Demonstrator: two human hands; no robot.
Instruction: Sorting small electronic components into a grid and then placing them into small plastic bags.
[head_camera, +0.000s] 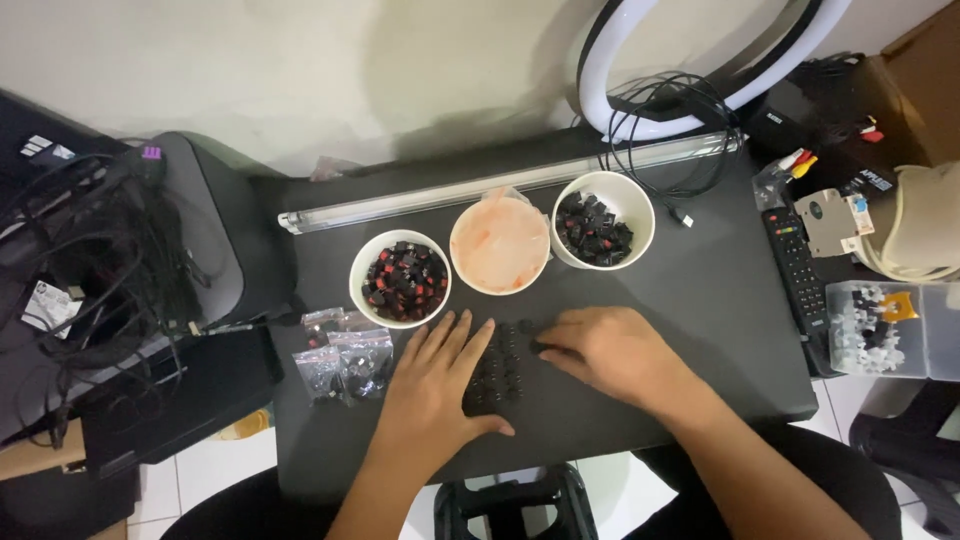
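Observation:
My left hand (435, 385) lies flat on the black table (700, 300), fingers spread, its thumb beside a cluster of small black parts (503, 365). My right hand (605, 350) rests curled on the right side of that cluster, its fingertips touching the parts near the top. Whether it pinches one cannot be told. Behind the hands stand three white bowls: the left bowl (400, 278) holds red and black pieces, the middle bowl (499, 244) holds a pale orange plastic bag, the right bowl (603, 220) holds black pieces.
Small clear bags (340, 355) of dark parts lie left of my left hand. A long tube lamp (500, 183) runs along the table's back. A ring light (700, 60), cables, a remote control (797, 265), a clear parts box (880, 328) and a printer (120, 250) surround the table.

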